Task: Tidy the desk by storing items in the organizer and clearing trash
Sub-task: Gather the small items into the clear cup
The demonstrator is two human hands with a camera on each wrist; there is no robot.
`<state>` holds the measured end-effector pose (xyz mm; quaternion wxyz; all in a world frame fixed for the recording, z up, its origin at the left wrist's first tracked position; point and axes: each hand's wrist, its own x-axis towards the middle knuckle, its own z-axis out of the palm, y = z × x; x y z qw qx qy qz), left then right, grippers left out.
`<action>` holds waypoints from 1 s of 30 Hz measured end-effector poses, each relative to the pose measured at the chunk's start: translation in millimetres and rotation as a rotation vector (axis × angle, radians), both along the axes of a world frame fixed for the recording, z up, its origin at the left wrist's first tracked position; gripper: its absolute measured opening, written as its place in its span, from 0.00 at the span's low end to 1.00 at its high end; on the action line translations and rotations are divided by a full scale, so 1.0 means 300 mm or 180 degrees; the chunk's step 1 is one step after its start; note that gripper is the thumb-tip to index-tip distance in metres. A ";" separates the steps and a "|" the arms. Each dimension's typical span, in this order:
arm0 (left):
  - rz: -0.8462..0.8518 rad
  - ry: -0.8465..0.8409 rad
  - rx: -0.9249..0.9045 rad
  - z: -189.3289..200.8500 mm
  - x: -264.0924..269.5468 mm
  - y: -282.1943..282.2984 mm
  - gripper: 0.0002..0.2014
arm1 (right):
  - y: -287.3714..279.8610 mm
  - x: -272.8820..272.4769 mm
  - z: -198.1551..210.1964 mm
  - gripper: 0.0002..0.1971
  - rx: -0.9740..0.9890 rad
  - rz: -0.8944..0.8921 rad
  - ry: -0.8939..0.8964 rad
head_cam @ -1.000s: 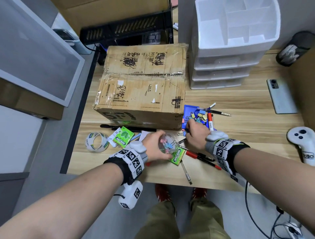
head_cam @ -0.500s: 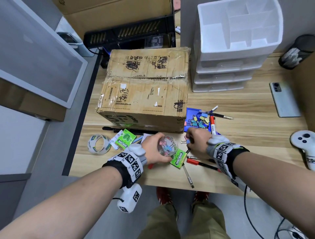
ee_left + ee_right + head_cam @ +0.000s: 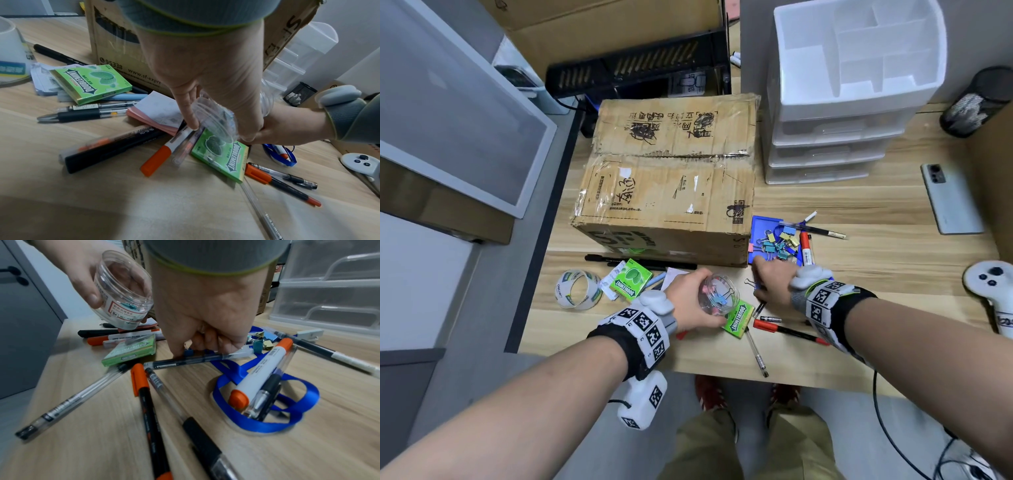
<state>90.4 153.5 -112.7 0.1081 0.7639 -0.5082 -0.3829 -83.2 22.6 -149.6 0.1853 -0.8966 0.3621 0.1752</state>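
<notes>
My left hand [image 3: 698,303] grips a clear round plastic jar [image 3: 719,294] tilted over the desk's front, with a few coloured binder clips inside. In the right wrist view the jar [image 3: 123,292] hangs just left of my right hand [image 3: 185,352]. That hand is curled down onto the desk and pinches a small blue binder clip [image 3: 188,352] beside a dark pen. More binder clips [image 3: 780,243] lie heaped on a blue card by the cardboard box. The white drawer organizer [image 3: 839,102] stands at the back right, its top compartments bare.
A large cardboard box [image 3: 671,185] fills the desk's left middle. Two green gum packs [image 3: 631,284], a tape roll [image 3: 577,289], sticky notes, several pens [image 3: 787,330] and a blue lanyard [image 3: 267,423] clutter the front. A phone [image 3: 950,198], a white controller [image 3: 993,291] and a mesh cup [image 3: 977,102] sit to the right.
My right hand has drawn back a little from the clip heap to the desk in front of the box, nearer the jar. The left hand keeps holding the jar.
</notes>
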 end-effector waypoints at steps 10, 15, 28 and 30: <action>0.0023 0.0038 0.0015 0.016 -0.030 -0.013 0.37 | 0.019 0.036 0.002 0.13 -0.0089 -0.0109 0.0146; 0.0013 -0.0025 -0.0005 0.023 -0.039 -0.011 0.37 | 0.016 0.040 0.002 0.12 -0.0065 0.0071 0.0400; 0.0009 -0.0170 0.0025 0.025 -0.054 -0.029 0.39 | -0.032 0.024 0.067 0.03 0.0604 -0.0318 -0.0241; -0.0013 -0.0170 0.0049 0.028 -0.057 -0.032 0.40 | -0.050 0.003 0.077 0.04 0.0896 -0.0463 -0.0456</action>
